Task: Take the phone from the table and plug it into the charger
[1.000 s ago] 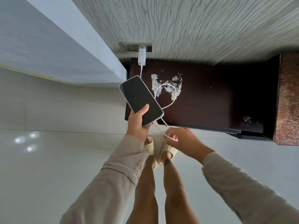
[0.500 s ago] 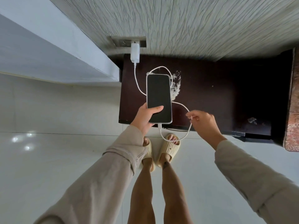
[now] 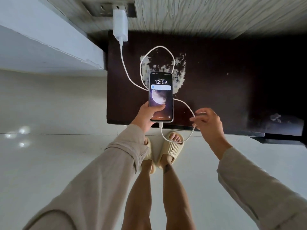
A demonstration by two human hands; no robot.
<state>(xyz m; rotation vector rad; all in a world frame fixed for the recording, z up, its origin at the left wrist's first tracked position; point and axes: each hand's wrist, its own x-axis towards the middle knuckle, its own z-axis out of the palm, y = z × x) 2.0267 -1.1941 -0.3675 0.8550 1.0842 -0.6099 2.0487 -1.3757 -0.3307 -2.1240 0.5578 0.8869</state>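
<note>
The phone (image 3: 160,90) has a lit lock screen reading 12:53 and is held flat above the dark table (image 3: 216,80). My left hand (image 3: 147,116) grips its lower end, thumb across the screen. A white cable (image 3: 131,77) runs from the white charger (image 3: 120,24) in the wall socket, loops over the table and enters the phone's bottom port. My right hand (image 3: 207,123) is beside the phone, fingers loosely spread, with the cable passing by the fingertips.
The table's front edge (image 3: 182,127) lies just beyond my sandalled feet (image 3: 171,146). A textured wall (image 3: 216,14) rises behind the table. Glossy white floor tiles (image 3: 49,146) spread to the left, beside a pale ledge (image 3: 49,39).
The phone's screen has lit up. My left hand has carried it further over the table. My right hand's fingers have loosened around the cable. The camera has moved closer.
</note>
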